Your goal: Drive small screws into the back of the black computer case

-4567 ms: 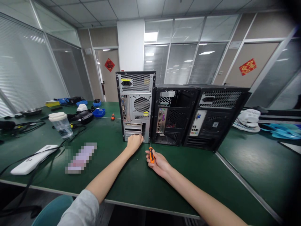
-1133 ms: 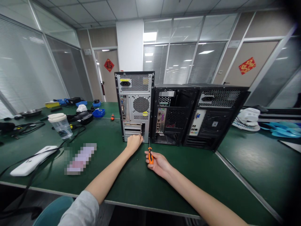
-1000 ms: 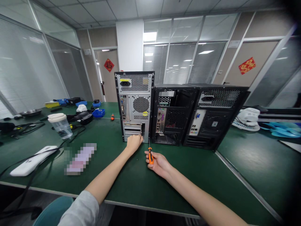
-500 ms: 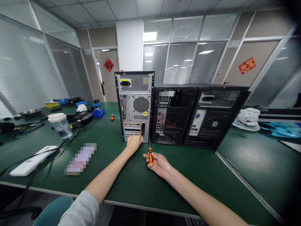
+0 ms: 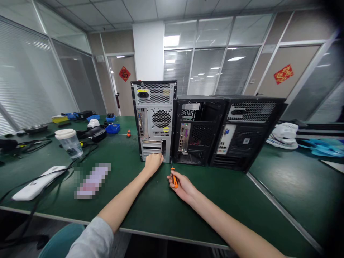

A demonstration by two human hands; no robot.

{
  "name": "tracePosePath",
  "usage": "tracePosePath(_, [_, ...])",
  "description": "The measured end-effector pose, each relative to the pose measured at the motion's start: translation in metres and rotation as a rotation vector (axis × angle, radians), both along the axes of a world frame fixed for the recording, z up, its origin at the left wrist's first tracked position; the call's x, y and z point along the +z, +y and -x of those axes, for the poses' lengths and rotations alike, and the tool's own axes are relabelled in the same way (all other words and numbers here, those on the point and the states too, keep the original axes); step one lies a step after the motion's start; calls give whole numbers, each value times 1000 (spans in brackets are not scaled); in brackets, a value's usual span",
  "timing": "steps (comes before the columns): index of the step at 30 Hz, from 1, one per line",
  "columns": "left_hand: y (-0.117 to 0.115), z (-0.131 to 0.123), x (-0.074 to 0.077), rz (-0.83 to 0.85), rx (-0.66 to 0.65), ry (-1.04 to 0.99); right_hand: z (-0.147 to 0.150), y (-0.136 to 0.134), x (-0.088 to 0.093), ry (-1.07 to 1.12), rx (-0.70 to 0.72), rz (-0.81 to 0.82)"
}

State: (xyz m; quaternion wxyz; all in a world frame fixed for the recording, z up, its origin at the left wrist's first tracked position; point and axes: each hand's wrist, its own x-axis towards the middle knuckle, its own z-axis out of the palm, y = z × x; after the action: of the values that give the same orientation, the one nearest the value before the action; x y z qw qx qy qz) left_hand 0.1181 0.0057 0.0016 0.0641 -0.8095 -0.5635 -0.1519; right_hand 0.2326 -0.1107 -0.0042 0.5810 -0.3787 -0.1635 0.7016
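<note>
A silver-backed computer case (image 5: 158, 133) stands upright on the green table with its rear panel facing me. My left hand (image 5: 153, 163) is closed against the lower part of that panel, over the slot covers and beside a dark slot opening; its fingertips are mostly hidden. In my right hand (image 5: 184, 186) is an orange and black screwdriver (image 5: 175, 181), gripped by the handle. Its thin shaft points up at the case's lower right edge, where the tip's exact contact cannot be made out.
Two black computer cases (image 5: 198, 143) (image 5: 243, 134) stand close on the right. To the left are a lidded plastic cup (image 5: 70, 145), a white power bank-like slab (image 5: 39, 182), black cables and a blurred-out flat object (image 5: 93, 181). Farther back sit another screwdriver (image 5: 129, 133) and blue trays (image 5: 113, 128).
The screwdriver's handle has swung slightly right, and my right fingers have curled further around it. My left hand stays in place against the case.
</note>
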Motion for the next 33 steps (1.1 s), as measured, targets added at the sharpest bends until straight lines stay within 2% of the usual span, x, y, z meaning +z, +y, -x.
tracePosePath(20, [0,1,0,-16,-8,0,7,-6,-2,-57,-76,-6])
tracePosePath(33, [-1,1,0,-21,-20,-3,6,-8,-2,13,-50,-15])
